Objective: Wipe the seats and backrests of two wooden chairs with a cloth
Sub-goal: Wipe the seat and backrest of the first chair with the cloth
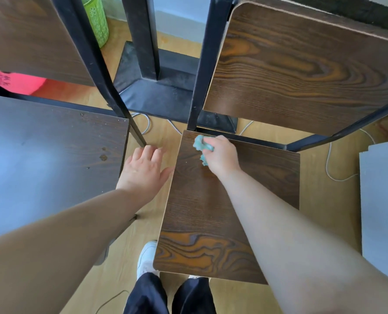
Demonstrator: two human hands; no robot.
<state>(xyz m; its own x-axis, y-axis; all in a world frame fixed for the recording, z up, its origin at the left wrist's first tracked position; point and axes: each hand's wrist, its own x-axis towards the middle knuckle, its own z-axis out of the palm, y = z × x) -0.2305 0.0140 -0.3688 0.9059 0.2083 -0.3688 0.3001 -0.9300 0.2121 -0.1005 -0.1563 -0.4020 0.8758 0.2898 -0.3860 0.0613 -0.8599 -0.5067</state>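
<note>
Seat (222, 211) bears cloth (202, 146); right hand (222, 155) grips it.

Light wood-look floor (319, 191) carries 2 chairs side by side: left chair (52, 155) w/ dark seat, right chair (211, 223) w/ brown grain seat. Btwn & behind them, black pedestal base (165, 96) sits flat. White cable (326, 163) loops rt of right chair. Green bin (96, 21) at back, pink obj (16, 81) far left, white shoe (146, 257) by right chair's front corner.

a green patterned bin (96, 21) stands behind a black pedestal base (165, 94). white cables (331, 168) trail over the light wooden floor (324, 223); a pink object (14, 81) lies left, a grey panel (383, 200) right.
</note>
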